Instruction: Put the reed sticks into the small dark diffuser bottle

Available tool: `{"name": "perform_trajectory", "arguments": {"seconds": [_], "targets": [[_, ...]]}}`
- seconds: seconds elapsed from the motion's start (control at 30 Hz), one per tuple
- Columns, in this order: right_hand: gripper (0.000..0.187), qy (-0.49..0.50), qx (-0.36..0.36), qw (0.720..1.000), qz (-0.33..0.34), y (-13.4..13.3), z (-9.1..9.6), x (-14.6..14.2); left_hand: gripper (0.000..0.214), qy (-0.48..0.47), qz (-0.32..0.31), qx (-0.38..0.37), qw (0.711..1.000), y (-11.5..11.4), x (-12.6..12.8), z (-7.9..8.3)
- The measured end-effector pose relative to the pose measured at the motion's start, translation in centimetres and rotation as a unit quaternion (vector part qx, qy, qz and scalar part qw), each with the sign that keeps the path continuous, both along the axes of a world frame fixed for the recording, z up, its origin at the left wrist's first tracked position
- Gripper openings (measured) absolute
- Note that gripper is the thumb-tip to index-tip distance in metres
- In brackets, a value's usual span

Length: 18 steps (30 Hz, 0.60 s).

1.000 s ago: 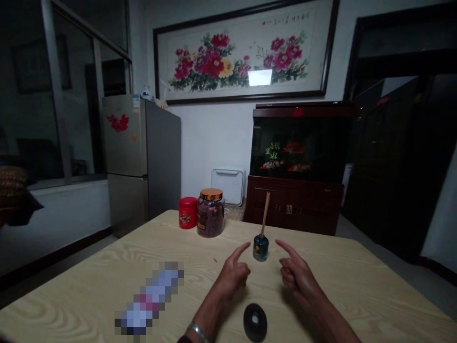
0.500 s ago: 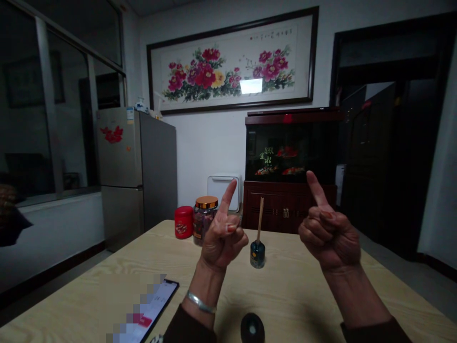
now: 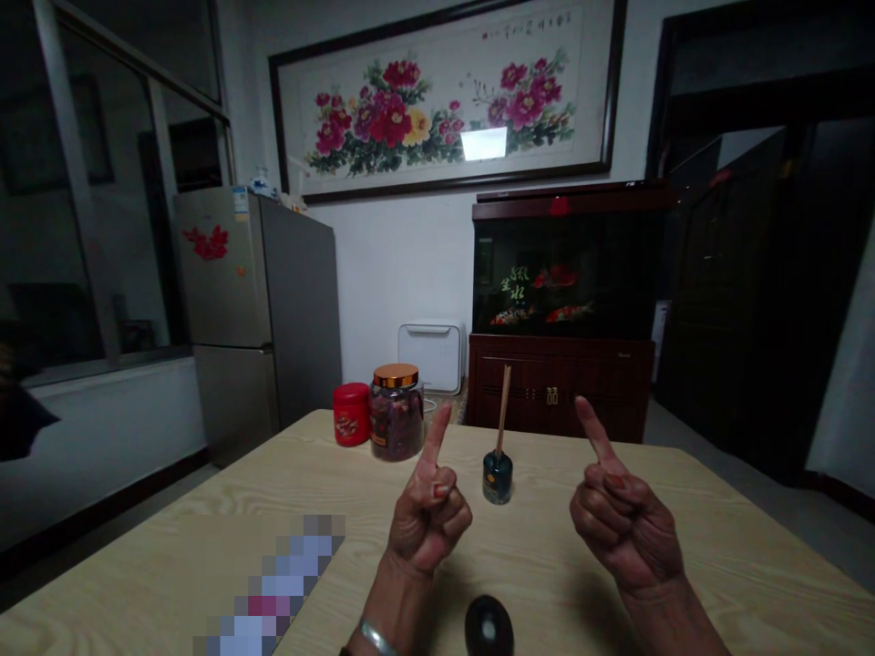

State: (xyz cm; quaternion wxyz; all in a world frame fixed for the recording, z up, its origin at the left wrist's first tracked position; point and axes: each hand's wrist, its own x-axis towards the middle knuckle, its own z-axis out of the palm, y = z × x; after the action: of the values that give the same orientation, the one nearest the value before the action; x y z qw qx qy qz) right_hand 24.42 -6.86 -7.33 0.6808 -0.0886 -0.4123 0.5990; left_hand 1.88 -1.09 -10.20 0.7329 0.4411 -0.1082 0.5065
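Dark glass bottle: upright on the tabletop between the two hands and just beyond them, touched by neither, with a thin wooden stick standing in its neck.
Left hand: raised above the table, index finger pointing up, other fingers curled tight into the palm, holding nothing; a silver bangle circles the wrist.
Right hand: raised the same way, index finger up and leaning inward, other fingers curled, holding nothing.
Between the hands, nearer the person: a dark oval object with a pale spot lies on the table, cut by the frame's lower edge.
Left of the left hand: a pixelated patch hides whatever lies there.
Beyond the left hand: a glass jar of dark dried petals with a copper-coloured lid stands just beside a red tin.
Under the hands: a pale wood-grain table.
Well beyond the right hand: an aquarium with red fish sits on a dark wooden cabinet.
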Motion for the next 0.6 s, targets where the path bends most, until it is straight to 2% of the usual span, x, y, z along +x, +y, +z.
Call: {"name": "perform_trajectory", "arguments": {"seconds": [0.1,0.17,0.23,0.3,0.33,0.4,0.47,0.53,0.6], "targets": [[0.064,-0.041,-0.039,0.998,-0.024,1.4,-0.9,0.5,0.081,0.035,0.059,-0.048,0.996,1.4,0.3,-1.1],[0.053,-0.116,-0.08,0.988,-0.066,3.2,-2.3,0.9,0.067,0.126,0.123,-0.079,0.981,3.0,0.6,-2.8],[0.047,-0.243,-0.123,0.951,-0.145,5.7,-4.4,1.4,0.051,0.257,0.223,-0.083,0.937,4.8,1.0,-5.5],[0.05,-0.377,-0.154,0.882,-0.235,8.6,-6.8,1.6,0.036,0.34,0.315,-0.061,0.884,6.2,1.3,-8.6],[0.054,-0.402,-0.159,0.865,-0.255,10.0,-8.0,1.6,0.031,0.368,0.339,-0.05,0.864,6.8,1.5,-10.1],[0.063,-0.432,-0.159,0.842,-0.282,12.6,-10.0,1.2,0.02,0.428,0.356,-0.028,0.83,7.4,1.7,-12.6],[0.072,-0.447,-0.147,0.831,-0.298,14.8,-11.5,0.5,0.018,0.452,0.378,0.002,0.808,7.7,2.0,-14.2],[0.077,-0.468,-0.127,0.819,-0.308,16.6,-12.4,-0.4,0.025,0.452,0.391,0.014,0.801,7.9,2.2,-14.7],[0.074,-0.486,-0.106,0.809,-0.315,17.9,-13.1,-1.2,0.032,0.453,0.396,0.014,0.799,8.1,2.4,-14.7]]}}
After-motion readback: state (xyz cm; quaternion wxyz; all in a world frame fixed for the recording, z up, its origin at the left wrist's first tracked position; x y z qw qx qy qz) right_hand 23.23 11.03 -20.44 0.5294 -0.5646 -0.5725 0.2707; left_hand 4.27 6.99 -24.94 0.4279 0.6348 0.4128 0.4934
